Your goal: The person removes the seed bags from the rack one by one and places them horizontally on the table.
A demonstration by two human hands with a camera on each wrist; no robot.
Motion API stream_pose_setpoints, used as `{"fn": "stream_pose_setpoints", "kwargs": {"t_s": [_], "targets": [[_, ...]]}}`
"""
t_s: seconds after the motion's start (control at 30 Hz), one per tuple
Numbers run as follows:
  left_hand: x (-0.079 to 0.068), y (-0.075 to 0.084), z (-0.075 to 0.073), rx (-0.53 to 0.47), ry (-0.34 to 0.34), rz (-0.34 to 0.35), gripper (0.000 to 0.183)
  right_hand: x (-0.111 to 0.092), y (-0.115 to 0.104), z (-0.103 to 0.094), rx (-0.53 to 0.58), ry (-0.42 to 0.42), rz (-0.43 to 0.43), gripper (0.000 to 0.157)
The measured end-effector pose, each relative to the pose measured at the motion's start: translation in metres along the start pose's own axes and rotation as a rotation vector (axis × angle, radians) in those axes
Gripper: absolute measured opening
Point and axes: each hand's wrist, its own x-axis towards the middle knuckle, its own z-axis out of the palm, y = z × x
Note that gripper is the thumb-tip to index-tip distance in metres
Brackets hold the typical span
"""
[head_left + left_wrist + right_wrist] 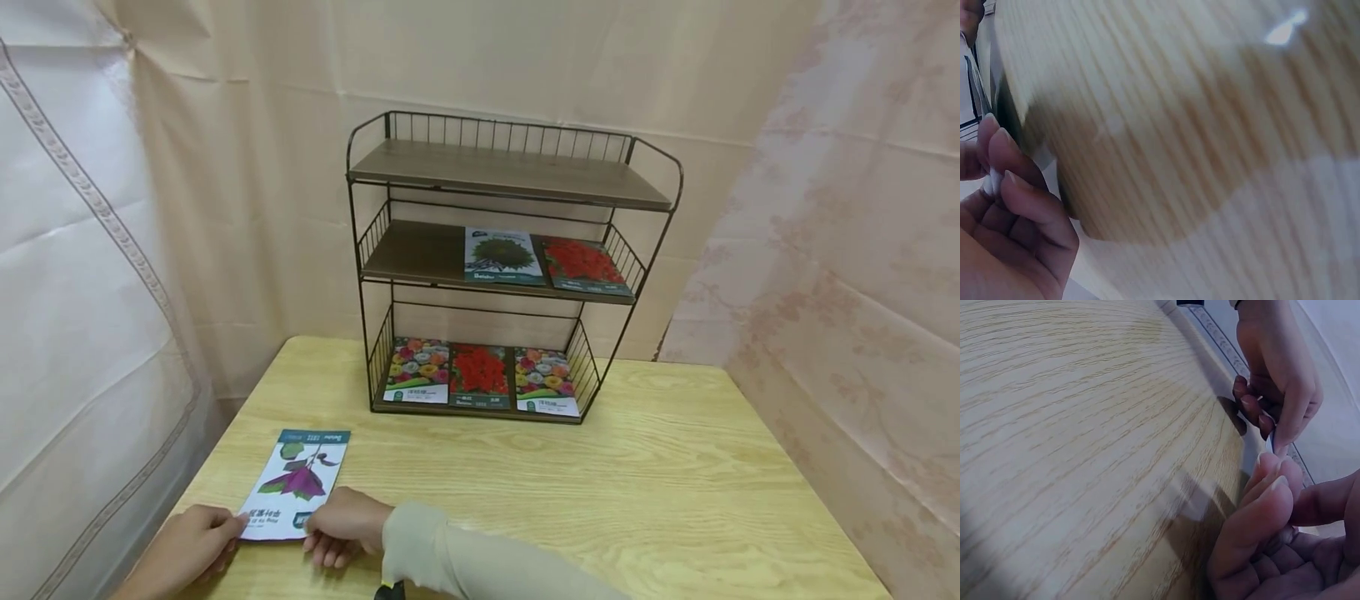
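Note:
A white seed packet [296,481] with a purple leafy plant on it is at the near left of the table, its print upside down in the head view. My left hand [186,546] pinches its near left corner between thumb and fingers. At the near right corner, my right hand [347,527] grips it the same way. The left wrist view shows the left fingers [1019,175] curled and pressed against the thumb. Both hands appear close together over the wood in the right wrist view, the left hand [1285,375] farther off.
Behind stands a three-tier wire rack [510,171] with brown shelves. Its middle shelf holds a sunflower-like packet [502,257] and a red-flower packet [585,265]. On the bottom, another red-flower packet [480,375] lies between two multicoloured-flower packets [417,371]. Curtains [255,208] surround the table [637,500].

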Motion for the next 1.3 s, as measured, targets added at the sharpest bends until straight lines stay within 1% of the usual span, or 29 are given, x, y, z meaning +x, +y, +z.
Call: {"fn": "stream_pose_setpoints", "kwargs": {"t_s": [0.07,0.27,0.37,0.53,0.73,0.8,0.9,0.97,1.07,1.13,1.2,1.3], "targets": [[0.000,0.000,-0.001,0.013,0.007,0.006,0.041,-0.001,0.001,0.000,0.003,0.008,-0.004,0.034],[-0.001,-0.001,-0.002,0.003,0.010,0.017,0.042,-0.001,0.001,-0.004,-0.014,0.025,-0.008,0.038],[-0.002,-0.002,-0.003,0.036,0.019,0.033,0.044,0.000,0.002,-0.005,-0.021,0.022,-0.002,0.039],[-0.002,-0.004,-0.005,0.099,0.019,0.041,0.047,0.002,0.004,-0.006,-0.019,0.021,0.002,0.042],[-0.001,-0.009,-0.010,0.181,-0.023,0.004,0.058,0.001,0.006,-0.008,0.006,-0.009,0.008,0.042],[-0.001,-0.012,-0.013,0.211,-0.032,-0.016,0.062,0.001,0.006,-0.009,0.004,-0.024,0.010,0.042],[-0.002,-0.013,-0.016,0.234,-0.028,-0.019,0.063,0.000,0.006,-0.011,-0.030,-0.039,0.006,0.041],[-0.003,-0.012,-0.018,0.228,-0.009,-0.007,0.062,-0.001,0.006,-0.014,-0.062,-0.043,-0.001,0.041],[-0.003,-0.005,-0.018,0.208,0.030,0.019,0.060,-0.004,0.005,-0.020,-0.096,-0.037,-0.027,0.041],[-0.002,-0.001,-0.017,0.187,0.056,0.034,0.058,-0.006,0.003,-0.024,-0.098,-0.030,-0.043,0.041],[-0.001,0.004,-0.016,0.155,0.073,0.033,0.056,-0.007,0.001,-0.026,-0.093,-0.025,-0.060,0.042],[0.002,0.012,-0.014,0.103,0.107,0.042,0.051,-0.009,-0.002,-0.031,-0.085,-0.035,-0.081,0.041]]}}
